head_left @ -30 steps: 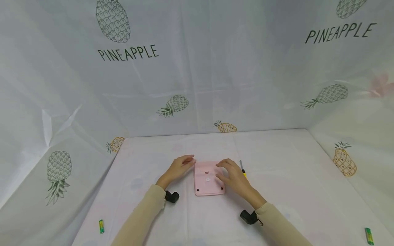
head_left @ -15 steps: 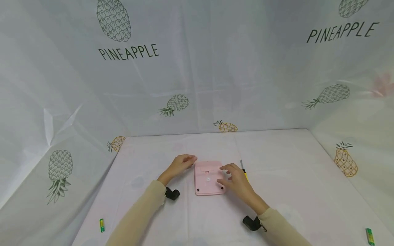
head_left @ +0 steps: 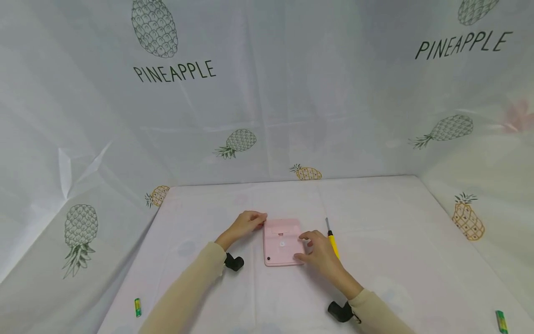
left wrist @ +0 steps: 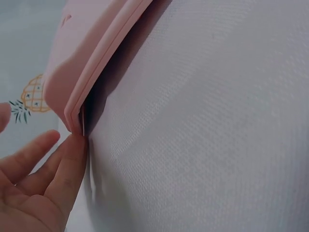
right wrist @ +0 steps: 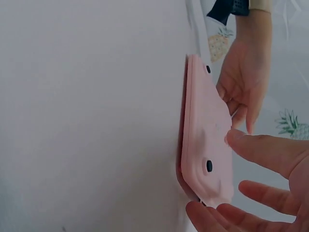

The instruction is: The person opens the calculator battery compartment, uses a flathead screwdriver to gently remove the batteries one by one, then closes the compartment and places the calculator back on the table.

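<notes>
A pink calculator-like device (head_left: 281, 253) lies with its underside up, showing dark round feet, a small latch and a white spot. My left hand (head_left: 243, 225) is at its far left corner. In the left wrist view, extended fingertips (left wrist: 76, 141) touch that corner from the side. My right hand (head_left: 320, 254) is at the right edge, thumb and fingers spread and loosely bent. In the right wrist view, one digit overlaps the pink back (right wrist: 212, 130) and other fingertips (right wrist: 195, 210) lie right at the corner. A screwdriver (head_left: 333, 243) with a yellow handle lies just beyond the right hand.
On the cloth-covered table (head_left: 375, 222), a green battery (head_left: 137, 307) lies at the near left and another green battery (head_left: 501, 321) at the near right. Pineapple-print sheeting (head_left: 267, 93) hangs behind and at both sides.
My right hand has drawn back a little, toward me and off the device's middle to its right edge, uncovering more of the screwdriver. The left hand's fingers have drawn together at the corner.
</notes>
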Available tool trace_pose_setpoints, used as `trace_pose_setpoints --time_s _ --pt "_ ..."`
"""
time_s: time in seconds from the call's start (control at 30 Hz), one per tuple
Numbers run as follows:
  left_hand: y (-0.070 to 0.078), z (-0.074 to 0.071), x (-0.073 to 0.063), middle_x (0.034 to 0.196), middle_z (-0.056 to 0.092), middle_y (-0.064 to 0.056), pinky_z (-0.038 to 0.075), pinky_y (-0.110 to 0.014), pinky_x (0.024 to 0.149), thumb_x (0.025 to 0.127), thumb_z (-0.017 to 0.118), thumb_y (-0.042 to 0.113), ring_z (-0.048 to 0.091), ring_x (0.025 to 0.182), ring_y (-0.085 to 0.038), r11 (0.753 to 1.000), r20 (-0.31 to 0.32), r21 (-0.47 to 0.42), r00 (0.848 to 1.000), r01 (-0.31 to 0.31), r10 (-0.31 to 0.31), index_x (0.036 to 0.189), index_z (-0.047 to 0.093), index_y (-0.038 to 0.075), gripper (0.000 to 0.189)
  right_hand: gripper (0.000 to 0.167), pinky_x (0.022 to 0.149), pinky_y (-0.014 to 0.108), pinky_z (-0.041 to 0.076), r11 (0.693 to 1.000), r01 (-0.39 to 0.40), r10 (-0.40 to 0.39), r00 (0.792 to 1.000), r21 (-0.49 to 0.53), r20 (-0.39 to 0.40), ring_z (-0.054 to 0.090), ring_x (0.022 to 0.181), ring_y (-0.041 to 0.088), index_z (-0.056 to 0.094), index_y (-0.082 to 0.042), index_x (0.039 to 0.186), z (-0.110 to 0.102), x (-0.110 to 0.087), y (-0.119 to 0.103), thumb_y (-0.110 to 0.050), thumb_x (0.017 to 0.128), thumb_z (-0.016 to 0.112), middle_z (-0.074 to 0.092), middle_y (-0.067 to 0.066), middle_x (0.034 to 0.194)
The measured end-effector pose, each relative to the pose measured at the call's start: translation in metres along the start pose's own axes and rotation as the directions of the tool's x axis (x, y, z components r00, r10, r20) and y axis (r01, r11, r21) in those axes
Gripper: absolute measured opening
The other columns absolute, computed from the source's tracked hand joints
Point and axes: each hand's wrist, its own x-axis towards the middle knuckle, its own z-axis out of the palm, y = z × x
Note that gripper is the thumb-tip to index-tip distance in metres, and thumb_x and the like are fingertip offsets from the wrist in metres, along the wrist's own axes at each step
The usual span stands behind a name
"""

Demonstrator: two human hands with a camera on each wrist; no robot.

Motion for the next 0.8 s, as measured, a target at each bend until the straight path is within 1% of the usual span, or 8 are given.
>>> trace_pose_setpoints --time_s 0.1,0.27,0.4,0.5,0.6,0.8 --pt "0.000 0.001 0.000 0.112 0.070 -0.009 0.054 -0.036 0.093 0.104 0.055 0.031 0.066 0.102 -0.019 0.999 -0.016 0.033 1.000 -0.009 0.010 0.119 0.069 -0.002 0.039 0.045 0.066 0.026 0.055 1.000 -0.015 0.015 1.000 0.001 0.004 0.060 0.082 0.022 0.068 0.000 0.103 0.003 -0.003 -0.001 -0.007 0.066 0.094 0.063 0.009 0.097" --pt "0.001 0.002 0.000 0.099 0.070 -0.004 0.052 -0.037 0.090 0.103 0.056 0.032 0.060 0.093 -0.017 0.994 -0.040 0.105 0.999 -0.027 0.031 0.113 0.074 0.003 0.036 0.047 0.065 0.024 0.055 1.000 -0.030 0.030 1.000 -0.008 0.000 0.058 0.079 0.019 0.066 -0.001 0.100 0.008 -0.005 0.000 -0.004 0.063 0.095 0.062 0.009 0.095" --pt "0.003 0.005 -0.001 0.101 0.072 -0.004 0.053 -0.039 0.092 0.102 0.058 0.028 0.062 0.096 -0.017 0.991 -0.064 0.131 0.997 -0.023 0.032 0.113 0.075 0.003 0.032 0.051 0.064 0.023 0.055 1.000 -0.018 0.018 1.000 -0.009 0.002 0.056 0.076 0.017 0.065 0.000 0.102 0.012 -0.008 0.002 -0.002 0.061 0.095 0.061 0.009 0.095" --pt "0.005 0.007 -0.001 0.105 0.073 -0.006 0.054 -0.040 0.093 0.101 0.061 0.022 0.065 0.101 -0.021 0.989 -0.083 0.146 0.996 -0.008 0.020 0.112 0.075 0.002 0.027 0.053 0.064 0.022 0.054 1.000 -0.021 0.021 1.000 -0.001 0.010 0.055 0.075 0.016 0.064 0.001 0.103 0.013 -0.010 0.003 0.000 0.061 0.094 0.060 0.009 0.096" --pt "0.006 0.009 0.001 0.106 0.073 -0.008 0.054 -0.041 0.094 0.100 0.063 0.018 0.066 0.103 -0.024 0.985 -0.104 0.171 0.994 0.002 0.016 0.109 0.076 0.002 0.023 0.053 0.064 0.022 0.054 1.000 -0.017 0.017 1.000 0.001 0.005 0.054 0.074 0.016 0.062 0.001 0.103 0.014 -0.011 0.002 0.002 0.060 0.094 0.059 0.009 0.095" --pt "0.007 0.011 0.004 0.108 0.072 -0.011 0.053 -0.041 0.095 0.098 0.066 0.016 0.065 0.106 -0.026 0.981 -0.122 0.196 0.992 0.002 0.022 0.107 0.077 0.002 0.020 0.057 0.061 0.023 0.054 0.999 0.035 -0.035 0.999 -0.016 -0.016 0.054 0.072 0.017 0.061 0.005 0.102 0.015 -0.012 0.002 0.008 0.055 0.094 0.057 0.010 0.089"
